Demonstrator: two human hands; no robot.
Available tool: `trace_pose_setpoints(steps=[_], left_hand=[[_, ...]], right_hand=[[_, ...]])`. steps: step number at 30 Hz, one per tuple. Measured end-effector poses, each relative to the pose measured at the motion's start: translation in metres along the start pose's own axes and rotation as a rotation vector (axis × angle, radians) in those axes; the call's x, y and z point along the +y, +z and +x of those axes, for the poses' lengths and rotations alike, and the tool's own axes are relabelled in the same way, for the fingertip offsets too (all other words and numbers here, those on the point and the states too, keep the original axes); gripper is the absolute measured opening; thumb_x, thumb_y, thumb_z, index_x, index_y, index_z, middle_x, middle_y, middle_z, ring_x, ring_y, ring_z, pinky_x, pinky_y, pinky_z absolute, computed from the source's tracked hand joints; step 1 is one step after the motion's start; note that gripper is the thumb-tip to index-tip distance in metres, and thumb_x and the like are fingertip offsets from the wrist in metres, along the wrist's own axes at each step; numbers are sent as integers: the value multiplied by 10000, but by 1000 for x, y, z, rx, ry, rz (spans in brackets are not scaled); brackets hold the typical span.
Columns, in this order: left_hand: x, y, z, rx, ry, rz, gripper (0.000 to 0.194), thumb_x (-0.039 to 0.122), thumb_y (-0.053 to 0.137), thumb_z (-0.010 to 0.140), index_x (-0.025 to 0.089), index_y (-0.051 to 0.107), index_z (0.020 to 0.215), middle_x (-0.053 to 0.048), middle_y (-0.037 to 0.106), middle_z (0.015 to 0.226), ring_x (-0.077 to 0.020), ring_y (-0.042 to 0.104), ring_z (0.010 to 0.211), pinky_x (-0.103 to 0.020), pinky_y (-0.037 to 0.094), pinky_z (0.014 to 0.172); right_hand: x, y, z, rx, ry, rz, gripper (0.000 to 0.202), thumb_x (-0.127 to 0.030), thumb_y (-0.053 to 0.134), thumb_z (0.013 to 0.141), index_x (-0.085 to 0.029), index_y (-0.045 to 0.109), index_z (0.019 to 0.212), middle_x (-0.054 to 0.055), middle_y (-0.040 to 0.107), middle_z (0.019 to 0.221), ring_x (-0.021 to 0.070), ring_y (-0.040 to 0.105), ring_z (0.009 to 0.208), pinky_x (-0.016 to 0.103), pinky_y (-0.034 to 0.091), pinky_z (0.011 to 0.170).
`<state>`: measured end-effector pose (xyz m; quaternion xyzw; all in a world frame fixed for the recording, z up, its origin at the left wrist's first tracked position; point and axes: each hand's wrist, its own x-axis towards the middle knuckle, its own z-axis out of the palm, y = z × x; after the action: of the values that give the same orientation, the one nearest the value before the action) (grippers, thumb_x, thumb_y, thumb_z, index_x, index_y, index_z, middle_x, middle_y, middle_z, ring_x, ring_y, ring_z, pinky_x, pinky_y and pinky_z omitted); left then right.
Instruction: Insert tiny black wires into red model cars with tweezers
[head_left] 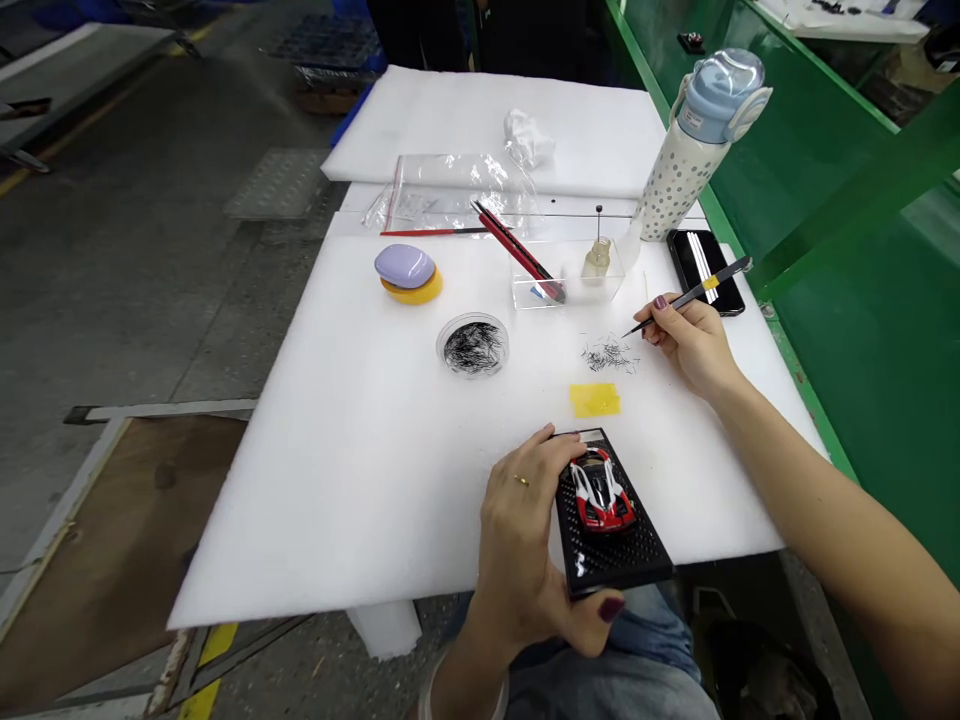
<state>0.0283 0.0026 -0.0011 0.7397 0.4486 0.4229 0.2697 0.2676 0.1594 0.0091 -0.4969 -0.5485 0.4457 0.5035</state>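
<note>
My left hand (529, 540) grips the side of a black textured base (645, 550) at the near edge of the table. On that base sits a small red, white and black model car (601, 490). My right hand (694, 340) pinches a pair of dark tweezers (709, 284) with a yellow band. The tweezers' tip points down at a scatter of tiny black slivers (609, 355) on the white sheet. Just below the slivers lies a yellow piece of tape (595, 400). A round clear dish (472, 346) of fine black strands is to their left.
Behind stand a clear box (540, 295) with a red-black pen-like tool (517, 250) and a small glass bottle (597, 260). A purple-and-yellow case (407, 272), plastic bag (457, 190), crumpled tissue (529, 138), phone (697, 262) and dotted bottle (686, 165) also lie around. A green partition (862, 350) borders the right.
</note>
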Motion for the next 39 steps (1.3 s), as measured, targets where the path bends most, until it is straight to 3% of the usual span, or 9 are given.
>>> trace_pose_setpoints(steps=[8,12,19,24,32,39], left_hand=[[1,3,3,4,31,-8,746,795,345,862,254,471,1361,-94,652,1311,-348,548,1336,-513,423,1086],[2,2,2,-1,39,6,755,808,362,853,262,467,1363,-94,653,1318,-357,552,1334,-528,441,1072],[1,2,0,-6,49,26,784,827,365,840,251,465,1364,-109,657,1317,-386,557,1331,-558,455,1066],[1,2,1,-1,47,17,774,818,367,845,253,461,1366,-113,659,1303,-386,562,1326,-558,452,1072],[1,3,0,-5,41,22,771,821,362,846,255,469,1359,-106,663,1306,-383,567,1322,-554,456,1070],[-1,4,-1,-11,45,30,797,826,361,836,245,462,1372,-112,662,1320,-393,561,1333,-569,459,1064]], right_hand=[[3,-2,12,13,-14,80,434,-620,842,720,-225,662,717,-1,624,665,100,530,573,238,466,525],[-7,-3,5,6,9,-15,426,-590,853,720,-206,670,709,1,623,607,98,528,548,240,453,511],[-15,8,-10,125,178,-223,266,-277,831,762,-211,584,684,3,638,542,132,579,511,279,477,527],[-9,12,-8,173,187,-307,252,-181,789,763,-239,551,703,-16,622,507,181,643,548,314,495,569],[-4,9,-9,137,133,-264,264,-260,830,743,-242,571,696,-3,654,532,163,617,514,318,504,534],[-17,2,-24,65,96,8,447,-515,934,617,-221,611,713,-7,638,573,118,545,504,270,426,468]])
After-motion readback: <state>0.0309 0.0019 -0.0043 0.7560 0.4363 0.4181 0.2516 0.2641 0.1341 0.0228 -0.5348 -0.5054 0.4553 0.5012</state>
